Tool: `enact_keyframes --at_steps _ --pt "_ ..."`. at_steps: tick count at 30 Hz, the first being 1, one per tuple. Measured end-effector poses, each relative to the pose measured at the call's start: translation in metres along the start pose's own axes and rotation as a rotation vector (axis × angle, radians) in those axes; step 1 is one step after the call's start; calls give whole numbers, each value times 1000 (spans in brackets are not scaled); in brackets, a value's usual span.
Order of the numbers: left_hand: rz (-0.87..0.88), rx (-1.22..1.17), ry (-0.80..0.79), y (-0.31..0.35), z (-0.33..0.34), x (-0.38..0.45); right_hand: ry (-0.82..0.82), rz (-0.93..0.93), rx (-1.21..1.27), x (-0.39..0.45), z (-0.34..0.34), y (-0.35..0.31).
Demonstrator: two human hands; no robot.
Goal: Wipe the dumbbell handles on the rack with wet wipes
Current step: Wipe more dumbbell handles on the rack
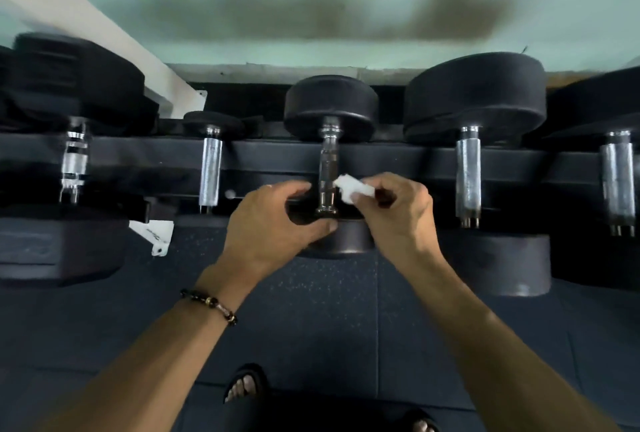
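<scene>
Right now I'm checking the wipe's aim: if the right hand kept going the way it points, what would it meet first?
Likely the middle dumbbell handle: the right hand holds the wet wipe right beside it, though whether they touch is unclear.

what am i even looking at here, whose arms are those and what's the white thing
This is one picture from a camera worn on a person's head, looking forward and down, so the two arms are that person's own. In front of them a dark rack holds a row of black dumbbells with shiny metal handles. The right hand pinches a folded white wet wipe against the right side of the middle dumbbell's handle. The left hand, with a beaded bracelet at its wrist, grips that dumbbell's near weight to steady it. Below are a dark speckled floor and the person's sandalled feet.
</scene>
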State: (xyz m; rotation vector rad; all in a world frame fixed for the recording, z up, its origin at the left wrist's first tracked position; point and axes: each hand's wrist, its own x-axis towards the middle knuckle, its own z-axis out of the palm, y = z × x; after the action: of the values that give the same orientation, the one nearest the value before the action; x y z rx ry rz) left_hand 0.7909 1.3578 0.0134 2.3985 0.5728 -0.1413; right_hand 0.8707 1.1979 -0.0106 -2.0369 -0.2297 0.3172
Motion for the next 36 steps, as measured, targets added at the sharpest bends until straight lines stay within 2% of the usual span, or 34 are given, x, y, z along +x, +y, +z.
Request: enact_keyframes --at_steps 1,3,7,11,13,16,17,20,22,24,27,28,29,32,33,36 --pt "-71 77 -54 -8 0 2 59 29 21 10 8 -2" --pt "-176 72 -158 -20 2 4 154 56 49 33 26 -5" --pt "-176 6 -161 -35 10 11 272 89 -13 78 59 -7" --pt "-160 33 -158 -43 14 17 231 218 -56 96 71 4" --pt "-169 39 -158 -44 14 16 131 218 -107 86 64 8" --pt "-154 46 -140 -42 12 15 -78 97 -259 62 54 11" --pt "-151 38 -138 -42 13 15 -86 29 -314 61 54 12" --pt "-126 28 -140 -45 14 15 59 -195 -464 83 59 12" --pt "-120 36 -134 -45 14 15 100 -268 -531 92 62 13" --pt "-113 55 -135 -43 13 14 -40 -400 -642 86 62 18" --pt "-79 23 -113 -44 13 14 -379 -655 -820 77 50 14" --pt "-71 20 -112 -45 13 14 -420 -703 -882 84 46 9" --pt "-71 25 -115 -46 14 15 -390 -739 -922 95 45 4" --pt "-73 44 -112 -47 15 16 -247 -676 -933 105 48 1" --pt "-69 43 -111 -47 15 16 -303 -664 -943 100 50 4" --pt "-59 15 -99 -47 13 14 -728 -594 -881 85 47 2"
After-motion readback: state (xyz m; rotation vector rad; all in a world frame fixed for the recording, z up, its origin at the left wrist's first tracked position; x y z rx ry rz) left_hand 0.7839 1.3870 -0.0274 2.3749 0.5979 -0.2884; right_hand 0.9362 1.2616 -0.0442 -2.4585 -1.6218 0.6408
